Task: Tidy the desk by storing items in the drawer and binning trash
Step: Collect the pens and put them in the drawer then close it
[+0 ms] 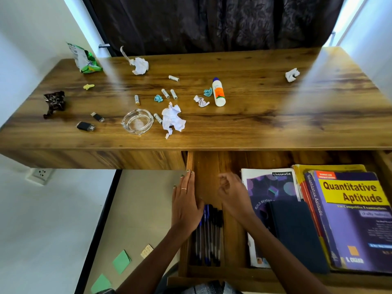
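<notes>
The drawer (pixel 212 164) stands pulled out under the wooden desk (pixel 254 115). Several pens (pixel 210 234) lie along its left side, and books (pixel 347 215) and a notebook (pixel 269 187) fill its right. My left hand (pixel 185 202) lies flat on the drawer's left wall, fingers apart, holding nothing. My right hand (pixel 232 194) hovers over the drawer's bare middle with curled fingers; I see nothing in it. On the desk lie crumpled papers (pixel 172 120) (pixel 140 65) (pixel 292 74), several batteries (pixel 169 94), a glue bottle (pixel 218 92), two USB sticks (pixel 86 126) and a glass ashtray (pixel 137 124).
A green snack packet (pixel 84 59), a black wrapper (pixel 54 103), a yellow scrap (pixel 88 86) and blue scraps (pixel 158 98) also lie on the desk. Green sticky notes (pixel 121 262) lie on the floor at lower left. A dark curtain (pixel 212 22) hangs behind.
</notes>
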The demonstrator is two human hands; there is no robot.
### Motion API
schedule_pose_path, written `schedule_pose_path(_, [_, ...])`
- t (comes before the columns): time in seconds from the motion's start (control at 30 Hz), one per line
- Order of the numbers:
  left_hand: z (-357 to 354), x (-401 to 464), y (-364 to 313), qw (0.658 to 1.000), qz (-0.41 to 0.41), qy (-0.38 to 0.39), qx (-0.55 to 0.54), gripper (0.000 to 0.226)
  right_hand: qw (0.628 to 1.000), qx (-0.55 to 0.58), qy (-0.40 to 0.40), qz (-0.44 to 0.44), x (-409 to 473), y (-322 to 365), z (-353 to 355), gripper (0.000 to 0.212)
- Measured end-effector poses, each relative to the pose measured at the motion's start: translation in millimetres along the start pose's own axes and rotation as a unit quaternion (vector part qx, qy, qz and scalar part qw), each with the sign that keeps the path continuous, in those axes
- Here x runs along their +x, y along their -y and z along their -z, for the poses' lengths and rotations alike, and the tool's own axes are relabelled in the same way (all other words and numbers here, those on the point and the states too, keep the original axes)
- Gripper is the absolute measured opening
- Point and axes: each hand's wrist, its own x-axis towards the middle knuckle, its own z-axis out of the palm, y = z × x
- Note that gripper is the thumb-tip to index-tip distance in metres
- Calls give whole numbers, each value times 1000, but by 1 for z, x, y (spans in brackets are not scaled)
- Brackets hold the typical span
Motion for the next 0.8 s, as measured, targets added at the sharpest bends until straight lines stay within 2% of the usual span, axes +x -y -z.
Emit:
schedule_pose_path(0.2, [3,30,0,1000,2,-5,-18,74,994,16,-71,80,45,37,21,22])
schedule_pose_path(0.33, [0,46,2,1000,5,-9,-28,75,988,-14,-99,121,93,56,28,21])
schedule_pose_path(0.47, [-5,48,6,999,-9,-32,-40,75,981,-95,-128,113,160,71,33,28])
schedule_pose_path(0.67, [-10,48,8,996,-43,-72,-25,71,966,-209,-141,51,248,77,23,53])
schedule_pose_path(0.8, [-12,48,9,996,-48,-72,-5,67,957,-267,-102,44,276,65,12,60])
